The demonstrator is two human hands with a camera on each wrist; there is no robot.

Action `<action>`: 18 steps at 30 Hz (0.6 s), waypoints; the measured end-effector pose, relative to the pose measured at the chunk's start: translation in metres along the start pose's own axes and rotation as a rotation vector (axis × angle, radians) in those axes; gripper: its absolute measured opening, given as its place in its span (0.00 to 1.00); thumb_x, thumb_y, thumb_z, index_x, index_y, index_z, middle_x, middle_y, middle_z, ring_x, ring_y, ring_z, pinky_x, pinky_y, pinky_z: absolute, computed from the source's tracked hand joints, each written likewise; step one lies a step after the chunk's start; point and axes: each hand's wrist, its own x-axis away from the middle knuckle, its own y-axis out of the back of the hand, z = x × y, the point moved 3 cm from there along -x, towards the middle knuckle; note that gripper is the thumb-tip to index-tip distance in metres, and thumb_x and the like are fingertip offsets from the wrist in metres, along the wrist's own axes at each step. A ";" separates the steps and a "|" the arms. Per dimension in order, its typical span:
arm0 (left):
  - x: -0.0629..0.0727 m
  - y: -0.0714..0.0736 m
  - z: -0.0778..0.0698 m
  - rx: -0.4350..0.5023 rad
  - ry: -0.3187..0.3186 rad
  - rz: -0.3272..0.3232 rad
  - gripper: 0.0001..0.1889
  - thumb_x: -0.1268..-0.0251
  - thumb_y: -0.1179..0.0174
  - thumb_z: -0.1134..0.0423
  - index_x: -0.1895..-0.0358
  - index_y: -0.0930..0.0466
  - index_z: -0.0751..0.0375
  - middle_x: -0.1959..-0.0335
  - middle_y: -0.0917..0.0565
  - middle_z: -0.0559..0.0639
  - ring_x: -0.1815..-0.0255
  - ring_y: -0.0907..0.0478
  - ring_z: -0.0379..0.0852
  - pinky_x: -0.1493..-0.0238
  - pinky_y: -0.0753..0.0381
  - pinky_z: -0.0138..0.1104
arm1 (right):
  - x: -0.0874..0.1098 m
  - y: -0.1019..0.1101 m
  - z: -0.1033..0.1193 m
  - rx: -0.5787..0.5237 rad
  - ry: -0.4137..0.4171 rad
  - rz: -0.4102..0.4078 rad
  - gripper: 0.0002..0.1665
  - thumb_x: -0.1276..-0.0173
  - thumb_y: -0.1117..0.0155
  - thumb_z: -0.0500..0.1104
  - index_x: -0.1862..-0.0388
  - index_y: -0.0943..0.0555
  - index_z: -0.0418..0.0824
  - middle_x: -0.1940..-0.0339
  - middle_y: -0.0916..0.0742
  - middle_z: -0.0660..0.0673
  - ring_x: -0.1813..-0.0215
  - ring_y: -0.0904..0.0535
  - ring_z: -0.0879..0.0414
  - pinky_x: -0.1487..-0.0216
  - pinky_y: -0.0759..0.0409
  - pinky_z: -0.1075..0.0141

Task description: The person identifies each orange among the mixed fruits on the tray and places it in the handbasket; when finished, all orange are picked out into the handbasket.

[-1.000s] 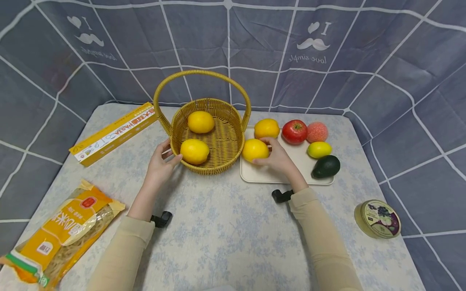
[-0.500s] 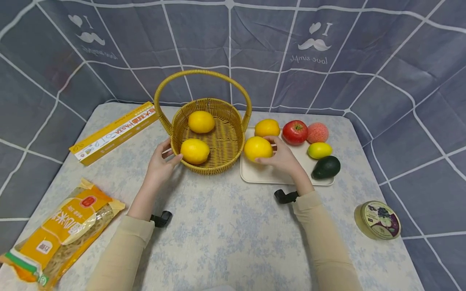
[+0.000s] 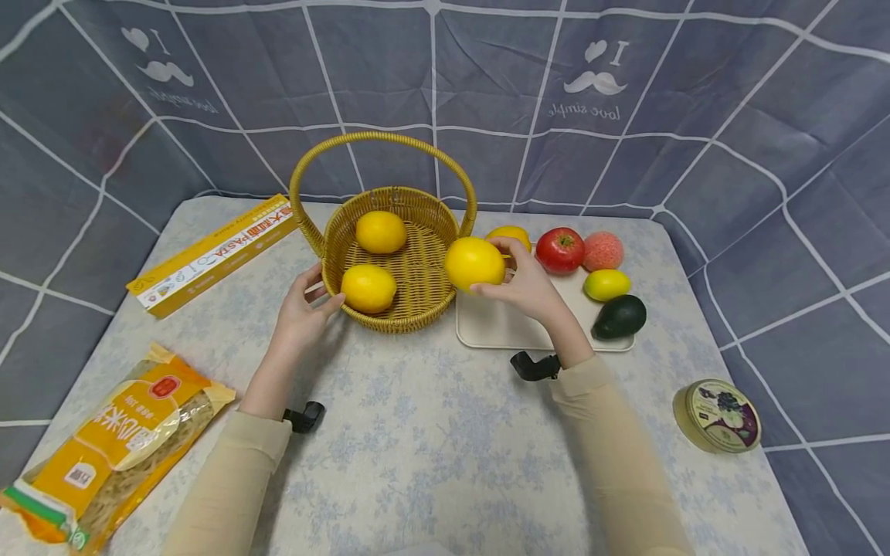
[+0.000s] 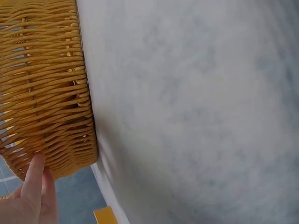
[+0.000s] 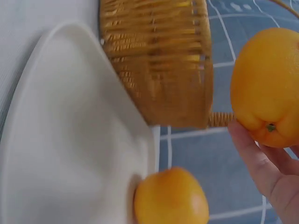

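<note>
In the head view my right hand (image 3: 523, 282) holds an orange (image 3: 475, 264) between thumb and fingers, above the tray's left end beside the basket's right rim. The right wrist view shows this orange (image 5: 268, 88) raised, its small green stem end visible. My left hand (image 3: 304, 309) rests against the left side of the wicker basket (image 3: 424, 266); in the left wrist view its fingers (image 4: 33, 179) lie fairly straight on the woven wall. Two oranges sit inside the basket, one at the back (image 3: 381, 232) and another near the front rim (image 3: 368, 288).
The cream tray (image 3: 497, 328) also bears an orange (image 5: 171, 198), a red apple (image 3: 560, 250), a pink round fruit (image 3: 602, 251), a lemon (image 3: 607, 285) and an avocado (image 3: 619, 317). A pasta box (image 3: 215, 255), noodle bag (image 3: 118, 448) and round tin (image 3: 719, 415) lie around. The basket handle (image 3: 382, 137) arches upright.
My right hand has lifted the orange from the tray and moved it up and left toward the basket rim. My left hand stays against the basket.
</note>
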 end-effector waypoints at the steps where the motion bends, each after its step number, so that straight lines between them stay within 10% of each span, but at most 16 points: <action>1: 0.000 0.001 0.000 0.000 -0.001 0.001 0.39 0.26 0.44 0.61 0.19 0.55 0.48 0.22 0.43 0.55 0.24 0.41 0.55 0.33 0.26 0.49 | -0.001 -0.004 0.003 0.000 0.005 0.003 0.47 0.44 0.23 0.44 0.29 0.36 0.39 0.33 0.28 0.40 0.36 0.29 0.43 0.34 0.25 0.48; 18: -0.003 0.003 0.001 -0.011 -0.028 0.016 0.39 0.27 0.44 0.62 0.20 0.55 0.51 0.22 0.44 0.57 0.24 0.42 0.56 0.32 0.26 0.49 | -0.044 -0.076 0.022 0.223 0.049 -0.031 0.50 0.44 0.24 0.53 0.25 0.36 0.42 0.30 0.25 0.42 0.34 0.26 0.47 0.35 0.24 0.53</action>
